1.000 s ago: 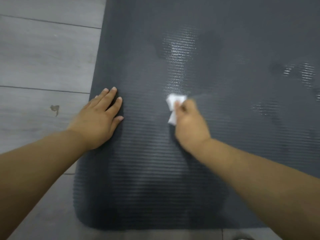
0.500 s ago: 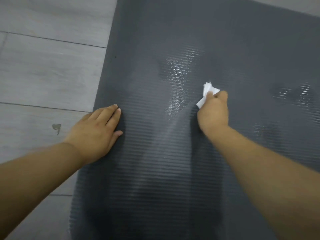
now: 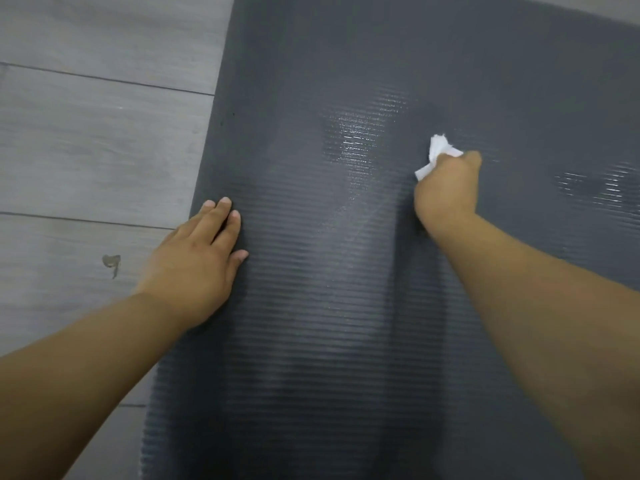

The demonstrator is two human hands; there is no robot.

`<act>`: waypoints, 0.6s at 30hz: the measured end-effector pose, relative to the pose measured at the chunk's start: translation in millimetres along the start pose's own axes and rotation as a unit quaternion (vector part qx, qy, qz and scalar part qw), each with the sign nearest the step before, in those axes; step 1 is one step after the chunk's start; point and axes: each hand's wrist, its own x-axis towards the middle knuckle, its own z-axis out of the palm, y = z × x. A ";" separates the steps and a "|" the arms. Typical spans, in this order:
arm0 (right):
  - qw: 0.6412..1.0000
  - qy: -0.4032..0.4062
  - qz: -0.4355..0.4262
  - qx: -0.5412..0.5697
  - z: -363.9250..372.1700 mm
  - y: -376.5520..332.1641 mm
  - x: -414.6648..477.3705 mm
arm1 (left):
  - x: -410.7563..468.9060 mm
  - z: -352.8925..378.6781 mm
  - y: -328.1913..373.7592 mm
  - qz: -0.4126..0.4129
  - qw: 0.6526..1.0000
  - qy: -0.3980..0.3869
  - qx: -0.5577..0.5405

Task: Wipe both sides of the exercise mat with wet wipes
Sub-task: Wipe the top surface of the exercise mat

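A dark grey ribbed exercise mat (image 3: pixel 311 341) lies flat on the floor and fills most of the view. My right hand (image 3: pixel 445 192) grips a crumpled white wet wipe (image 3: pixel 437 155) and presses it on the mat right of centre. The wipe sticks out beyond my fingers. My left hand (image 3: pixel 197 265) lies flat with straight fingers on the mat's left edge, its heel over the floor. Wet shiny streaks (image 3: pixel 360 140) show on the mat left of the wipe and at the far right.
Grey wood-look floor planks (image 3: pixel 97 150) lie left of the mat, with a small dark mark (image 3: pixel 111 264) near my left wrist. A strip of floor shows beyond the mat's far right corner (image 3: pixel 588 5).
My right hand has slid the wipe to the right and away from me across the mat. My left hand stays pressed on the mat's left edge. The view has tilted forward.
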 end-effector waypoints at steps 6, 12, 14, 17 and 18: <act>0.842 -0.237 -0.477 -0.080 30.0 -64.2 -85.3 | -0.3 -2.7 2.5 -0.005 1.000 -0.016 -0.011; 0.983 -0.055 -0.173 -0.013 -0.7 -0.1 11.8 | -1.2 -2.8 8.7 -0.026 0.999 -0.021 -0.010; 1.000 0.003 -0.005 -0.017 -14.5 25.5 27.8 | -2.2 -3.9 13.5 -0.036 0.999 -0.030 -0.015; 0.997 -0.029 -0.063 -0.047 -3.9 28.1 -7.3 | -3.0 -4.1 19.8 -0.030 0.999 -0.030 -0.026; 0.986 -0.041 -0.157 -0.036 1.7 26.4 -26.6 | -2.5 -3.4 23.2 -0.013 0.999 -0.030 -0.026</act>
